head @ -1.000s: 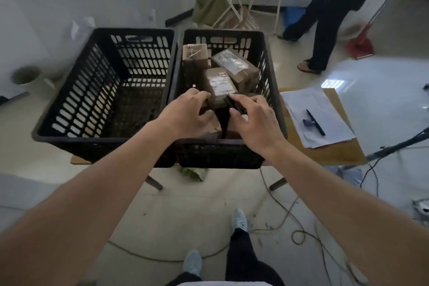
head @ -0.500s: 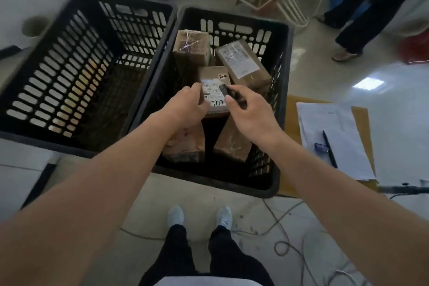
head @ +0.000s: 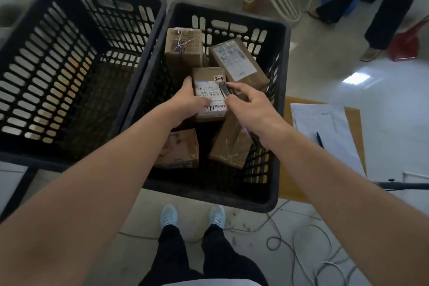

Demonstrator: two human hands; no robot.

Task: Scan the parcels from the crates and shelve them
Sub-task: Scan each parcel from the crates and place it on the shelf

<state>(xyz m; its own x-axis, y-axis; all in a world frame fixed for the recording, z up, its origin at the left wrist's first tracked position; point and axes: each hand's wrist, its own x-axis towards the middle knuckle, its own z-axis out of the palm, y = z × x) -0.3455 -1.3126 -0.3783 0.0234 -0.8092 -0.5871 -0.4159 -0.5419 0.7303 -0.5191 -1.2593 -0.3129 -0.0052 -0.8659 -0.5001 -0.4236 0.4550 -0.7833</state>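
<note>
At the left of the frame stands a black slotted crate [head: 69,72] with nothing visible inside it. Touching its right wall is a second black crate [head: 276,123], at centre, holding brown cardboard parcels. In this crate's upper left a taped parcel [head: 183,47] stands upright; its print is too blurred to read. Below it, at mid-frame, the left hand [head: 188,102] grips a small parcel [head: 209,93] by its left edge, thumb lying across the white shipping label. A small tag on that parcel's upper right reads "2-4" in handwriting; the label shows "530", some unreadable characters, a barcode and pen marks near the bottom. Just right, the right hand [head: 248,104] pinches a small dark scanner [head: 224,89] between thumb and forefinger, its tip over the label's right edge. Behind it a larger parcel [head: 239,62] leans tilted, its white label illegible. Two more parcels lie lower in the crate under the forearms. At the right of the frame, papers [head: 325,127] with a pen [head: 320,139] rest on a brown board [head: 352,123].
</note>
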